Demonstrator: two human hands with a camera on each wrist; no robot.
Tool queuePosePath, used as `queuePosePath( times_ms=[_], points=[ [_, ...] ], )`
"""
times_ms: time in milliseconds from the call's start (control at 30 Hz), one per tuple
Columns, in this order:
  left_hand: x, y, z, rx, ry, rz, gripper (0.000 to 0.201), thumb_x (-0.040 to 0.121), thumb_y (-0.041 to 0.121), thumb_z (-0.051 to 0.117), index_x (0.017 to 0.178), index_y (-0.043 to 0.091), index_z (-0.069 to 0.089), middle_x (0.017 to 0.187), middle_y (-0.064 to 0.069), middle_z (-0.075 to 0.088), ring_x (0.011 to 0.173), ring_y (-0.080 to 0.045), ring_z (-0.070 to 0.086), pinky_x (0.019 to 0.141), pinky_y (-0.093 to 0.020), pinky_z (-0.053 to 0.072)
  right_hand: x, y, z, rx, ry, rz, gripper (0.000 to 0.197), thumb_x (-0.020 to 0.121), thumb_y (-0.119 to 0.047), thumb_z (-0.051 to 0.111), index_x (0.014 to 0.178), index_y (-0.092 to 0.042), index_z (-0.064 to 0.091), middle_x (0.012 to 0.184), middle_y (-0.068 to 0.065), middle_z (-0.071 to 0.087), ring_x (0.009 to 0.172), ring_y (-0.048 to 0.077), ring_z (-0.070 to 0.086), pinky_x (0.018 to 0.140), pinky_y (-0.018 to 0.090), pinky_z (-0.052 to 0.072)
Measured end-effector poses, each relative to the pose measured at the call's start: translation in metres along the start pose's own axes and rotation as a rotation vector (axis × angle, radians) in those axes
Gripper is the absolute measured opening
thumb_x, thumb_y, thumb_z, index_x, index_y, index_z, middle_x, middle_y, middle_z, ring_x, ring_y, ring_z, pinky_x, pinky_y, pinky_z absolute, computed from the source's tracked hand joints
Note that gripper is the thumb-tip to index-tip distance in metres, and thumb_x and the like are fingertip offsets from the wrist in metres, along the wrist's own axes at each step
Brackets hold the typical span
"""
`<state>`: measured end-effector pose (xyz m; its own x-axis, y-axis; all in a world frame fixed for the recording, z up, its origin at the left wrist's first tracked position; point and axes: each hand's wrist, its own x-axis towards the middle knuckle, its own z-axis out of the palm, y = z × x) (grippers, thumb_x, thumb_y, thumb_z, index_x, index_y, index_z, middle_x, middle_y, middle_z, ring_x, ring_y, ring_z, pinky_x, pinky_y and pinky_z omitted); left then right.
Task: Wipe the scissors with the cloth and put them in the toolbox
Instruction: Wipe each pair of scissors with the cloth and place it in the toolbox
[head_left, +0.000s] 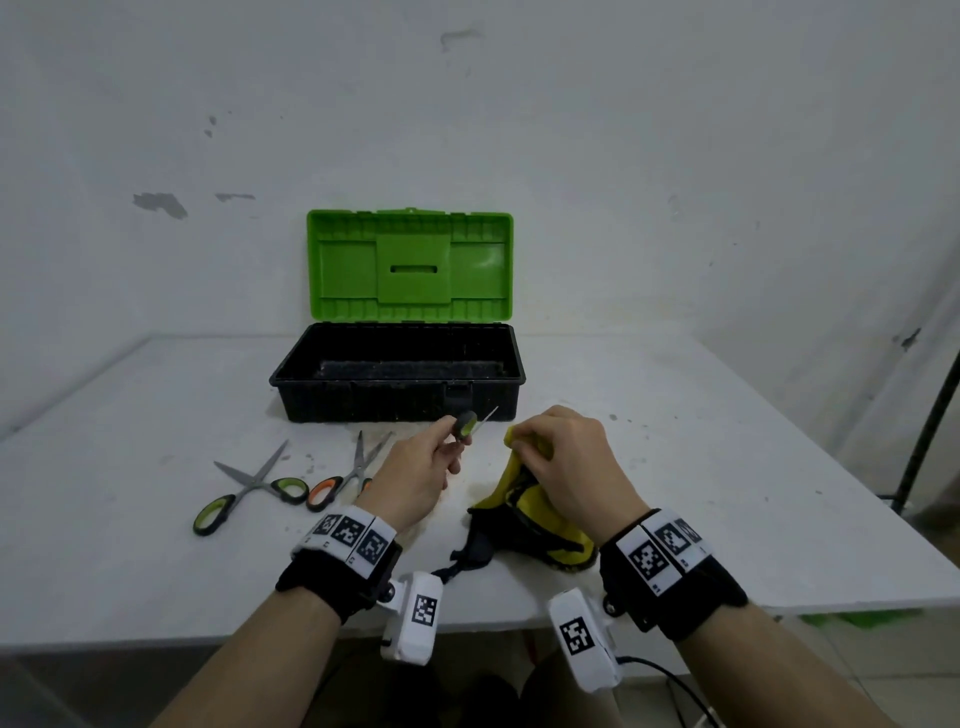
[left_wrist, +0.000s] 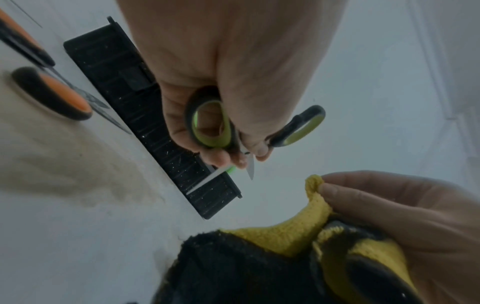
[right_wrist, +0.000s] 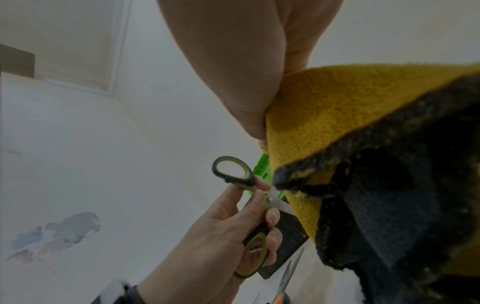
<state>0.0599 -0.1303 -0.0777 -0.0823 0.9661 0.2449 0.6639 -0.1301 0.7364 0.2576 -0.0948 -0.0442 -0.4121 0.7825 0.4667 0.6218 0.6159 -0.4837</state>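
My left hand grips a pair of green-and-black scissors by the handles, above the table in front of the toolbox; the blades stand slightly apart and point toward the box. My right hand pinches the top edge of a yellow-and-black cloth, lifting it while its lower part lies on the table. Cloth and blades are a short way apart. The black toolbox stands open, its green lid upright.
Two more pairs lie on the table left of my left hand: green-handled scissors spread open, and orange-handled scissors beside them. The white table backs onto a wall. A dark stand pole rises at the right edge.
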Motion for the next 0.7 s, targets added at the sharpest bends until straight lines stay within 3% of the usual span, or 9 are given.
queuePosePath(
  times_ms=[100, 200, 333, 467, 567, 700],
  points=[
    [0.000, 0.000, -0.004, 0.007, 0.016, 0.018, 0.015, 0.101, 0.021, 0.050, 0.108, 0.033, 0.054, 0.081, 0.010, 0.070, 0.075, -0.005, 0.064, 0.067, -0.021, 0.050, 0.000, 0.002, -0.001, -0.004, 0.004, 0.005, 0.012, 0.090, -0.016, 0.063, 0.091, -0.022, 0.074, 0.091, -0.004, 0.062, 0.080, 0.008, 0.054, 0.068, 0.007, 0.037],
    [0.000, -0.001, -0.009, -0.014, 0.039, 0.019, 0.026, 0.092, 0.022, 0.066, 0.106, 0.029, 0.046, 0.075, 0.012, 0.072, 0.074, -0.005, 0.065, 0.072, -0.027, 0.051, 0.000, 0.003, -0.001, -0.008, 0.006, 0.003, 0.011, 0.090, -0.017, 0.064, 0.091, -0.021, 0.074, 0.091, -0.003, 0.063, 0.080, 0.009, 0.054, 0.073, 0.016, 0.043],
    [0.002, -0.002, -0.010, -0.089, 0.067, -0.090, 0.024, 0.081, 0.019, 0.080, 0.091, 0.022, 0.058, 0.076, 0.008, 0.074, 0.079, 0.001, 0.066, 0.073, -0.021, 0.047, 0.001, 0.005, 0.002, -0.013, -0.001, 0.001, 0.012, 0.089, -0.018, 0.064, 0.090, -0.022, 0.074, 0.090, -0.004, 0.062, 0.078, 0.007, 0.052, 0.067, 0.007, 0.036],
    [0.002, -0.006, -0.011, -0.138, 0.055, -0.132, 0.016, 0.082, 0.021, 0.078, 0.096, 0.023, 0.070, 0.083, 0.008, 0.076, 0.083, -0.001, 0.069, 0.082, -0.025, 0.053, -0.001, 0.006, 0.004, -0.014, -0.025, 0.002, 0.012, 0.089, -0.017, 0.064, 0.091, -0.022, 0.074, 0.092, -0.004, 0.063, 0.080, 0.008, 0.053, 0.069, 0.008, 0.035],
    [0.001, -0.007, -0.012, -0.195, 0.014, -0.147, 0.008, 0.087, 0.022, 0.073, 0.095, 0.022, 0.075, 0.083, 0.007, 0.076, 0.075, -0.004, 0.069, 0.075, -0.026, 0.056, -0.001, 0.007, -0.004, -0.010, -0.022, 0.021, 0.012, 0.086, -0.017, 0.066, 0.090, -0.024, 0.074, 0.090, -0.007, 0.063, 0.081, 0.007, 0.055, 0.068, 0.004, 0.036],
    [0.001, -0.002, -0.010, -0.434, 0.034, -0.262, 0.006, 0.088, 0.011, 0.072, 0.090, 0.016, 0.072, 0.077, 0.000, 0.074, 0.063, -0.010, 0.065, 0.052, -0.017, 0.048, -0.001, 0.004, -0.018, -0.011, 0.009, -0.013, 0.013, 0.081, -0.016, 0.067, 0.090, -0.024, 0.073, 0.089, -0.007, 0.066, 0.080, 0.007, 0.055, 0.073, 0.014, 0.037]
  ],
)
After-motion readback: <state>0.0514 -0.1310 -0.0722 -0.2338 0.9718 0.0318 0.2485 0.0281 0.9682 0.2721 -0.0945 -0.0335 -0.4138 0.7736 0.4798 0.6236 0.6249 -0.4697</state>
